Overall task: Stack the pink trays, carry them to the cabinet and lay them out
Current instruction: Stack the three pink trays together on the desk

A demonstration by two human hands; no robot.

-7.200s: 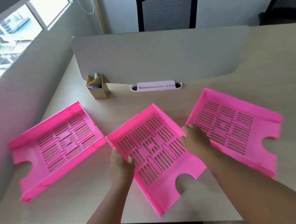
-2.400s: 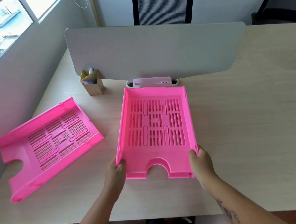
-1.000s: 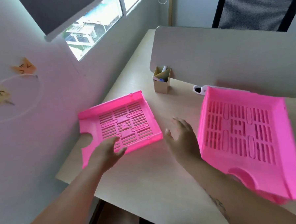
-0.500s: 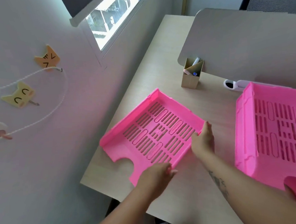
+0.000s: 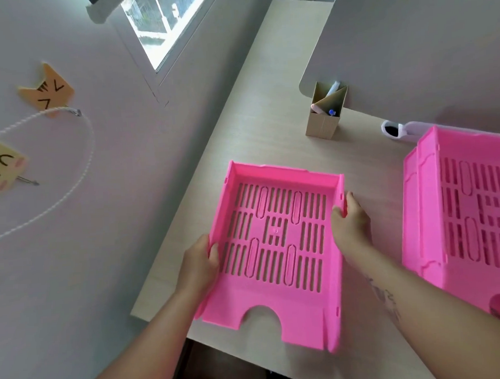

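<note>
A single pink slotted tray [image 5: 278, 245] is held just over the desk's near left corner, its notched front end towards me. My left hand [image 5: 199, 263] grips its left wall and my right hand [image 5: 350, 221] grips its right wall near the back. At the right edge of the view a stack of two pink trays [image 5: 424, 218] rests on the desk, cut off by the frame.
A cardboard pen holder [image 5: 324, 113] stands by the grey desk divider [image 5: 409, 44]. A white cable grommet [image 5: 396, 129] lies behind the stack. The wall on the left carries cat-shaped paper notes [image 5: 46, 91] on a cord. The desk edge [image 5: 161, 283] runs close to that wall.
Both hands have closed on the lone tray's side walls and turned it square to me, pulling it nearer. The view has shifted slightly; the stack has stayed put.
</note>
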